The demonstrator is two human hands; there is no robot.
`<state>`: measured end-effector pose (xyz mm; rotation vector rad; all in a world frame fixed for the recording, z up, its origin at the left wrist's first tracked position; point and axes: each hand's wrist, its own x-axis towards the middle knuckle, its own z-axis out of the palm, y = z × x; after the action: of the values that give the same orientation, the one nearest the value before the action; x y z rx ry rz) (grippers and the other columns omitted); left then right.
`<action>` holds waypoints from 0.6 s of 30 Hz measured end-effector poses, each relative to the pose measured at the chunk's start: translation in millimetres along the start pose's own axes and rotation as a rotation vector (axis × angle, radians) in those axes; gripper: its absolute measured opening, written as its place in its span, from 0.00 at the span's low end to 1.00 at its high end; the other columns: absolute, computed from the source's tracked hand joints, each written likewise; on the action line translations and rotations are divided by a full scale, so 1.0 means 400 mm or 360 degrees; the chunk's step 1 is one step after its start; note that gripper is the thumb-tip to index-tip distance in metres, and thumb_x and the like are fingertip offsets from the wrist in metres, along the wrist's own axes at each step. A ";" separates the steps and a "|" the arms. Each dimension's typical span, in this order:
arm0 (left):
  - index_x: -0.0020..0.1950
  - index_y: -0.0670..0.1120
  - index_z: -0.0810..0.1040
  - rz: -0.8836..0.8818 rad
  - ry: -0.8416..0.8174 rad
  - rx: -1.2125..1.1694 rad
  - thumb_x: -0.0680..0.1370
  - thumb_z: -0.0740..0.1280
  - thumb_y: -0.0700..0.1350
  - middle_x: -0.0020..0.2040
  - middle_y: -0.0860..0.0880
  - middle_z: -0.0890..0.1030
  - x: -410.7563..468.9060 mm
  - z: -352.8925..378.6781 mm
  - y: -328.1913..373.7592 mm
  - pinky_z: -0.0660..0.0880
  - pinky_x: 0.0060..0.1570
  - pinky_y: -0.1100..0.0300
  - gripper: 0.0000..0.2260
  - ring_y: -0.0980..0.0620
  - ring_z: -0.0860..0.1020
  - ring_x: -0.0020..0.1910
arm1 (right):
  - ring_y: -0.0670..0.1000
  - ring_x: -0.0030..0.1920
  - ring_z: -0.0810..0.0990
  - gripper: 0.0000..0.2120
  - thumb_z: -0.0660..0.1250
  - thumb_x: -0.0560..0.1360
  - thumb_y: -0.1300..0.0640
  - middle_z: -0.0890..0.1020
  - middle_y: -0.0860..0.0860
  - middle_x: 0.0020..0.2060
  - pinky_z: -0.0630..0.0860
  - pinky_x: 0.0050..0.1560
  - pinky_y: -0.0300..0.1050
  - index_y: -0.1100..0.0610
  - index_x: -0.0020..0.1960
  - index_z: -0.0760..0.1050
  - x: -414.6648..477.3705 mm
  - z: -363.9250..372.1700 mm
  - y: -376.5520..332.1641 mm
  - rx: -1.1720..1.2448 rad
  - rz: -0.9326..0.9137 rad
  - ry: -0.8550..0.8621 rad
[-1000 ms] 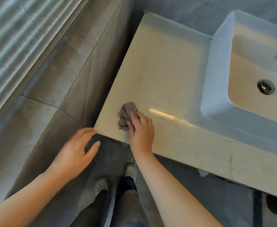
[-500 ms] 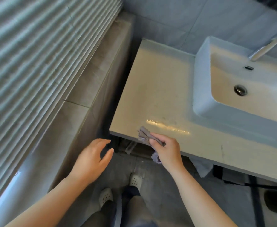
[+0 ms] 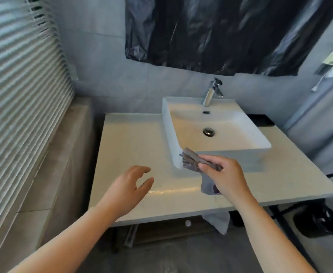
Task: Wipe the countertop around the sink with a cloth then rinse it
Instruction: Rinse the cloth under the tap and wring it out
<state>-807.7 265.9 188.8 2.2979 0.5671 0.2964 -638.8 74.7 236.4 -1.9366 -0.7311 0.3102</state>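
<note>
A second ago the right hand (image 3: 226, 175) pressed the cloth (image 3: 191, 159) flat on the counter (image 3: 132, 138) near its front left corner; half a second ago the cloth was at the front edge; now it is off the surface, held in the air just before the front left corner of the sink (image 3: 169, 123), one end trailing below the palm. The right hand's fingers and thumb pinch the bunched cloth; the left hand (image 3: 130, 186) has risen from below the counter edge to hover over the counter, fingers loosely spread, holding nothing; the two hands are apart.

This looks like the end of wiping on the left side and the start of the carry toward the tap (image 3: 211, 93) for rinsing; whether the strip right of the sink was wiped cannot be told; no water is seen running.

Count: one cloth; one sink; one tap; one drain (image 3: 209, 132); one counter; two hands.
</note>
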 end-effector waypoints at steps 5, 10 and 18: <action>0.66 0.53 0.73 0.0141 -0.0027 -0.0227 0.78 0.60 0.56 0.60 0.58 0.77 0.162 0.014 0.188 0.67 0.50 0.76 0.18 0.66 0.74 0.53 | 0.41 0.50 0.82 0.14 0.73 0.70 0.60 0.85 0.43 0.47 0.80 0.50 0.42 0.48 0.53 0.82 0.051 -0.170 -0.063 0.0072 -0.0071 -0.0095; 0.58 0.60 0.76 0.0250 -0.0130 -0.0573 0.73 0.61 0.67 0.52 0.63 0.81 0.295 0.068 0.366 0.72 0.53 0.68 0.19 0.64 0.77 0.53 | 0.37 0.31 0.79 0.15 0.74 0.69 0.65 0.83 0.45 0.38 0.70 0.27 0.26 0.54 0.54 0.82 0.117 -0.317 -0.068 0.0062 -0.0153 -0.0248; 0.51 0.44 0.81 0.0175 -0.0202 -0.1119 0.70 0.72 0.47 0.47 0.45 0.85 0.479 0.196 0.511 0.80 0.49 0.53 0.12 0.45 0.83 0.48 | 0.45 0.49 0.83 0.17 0.75 0.68 0.62 0.85 0.46 0.48 0.77 0.46 0.36 0.48 0.54 0.81 0.304 -0.477 0.038 0.0130 -0.0268 -0.0337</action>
<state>-547.6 181.4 287.7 1.6503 0.2167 0.3357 -441.3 6.3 323.7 -1.7689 -0.9986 0.4387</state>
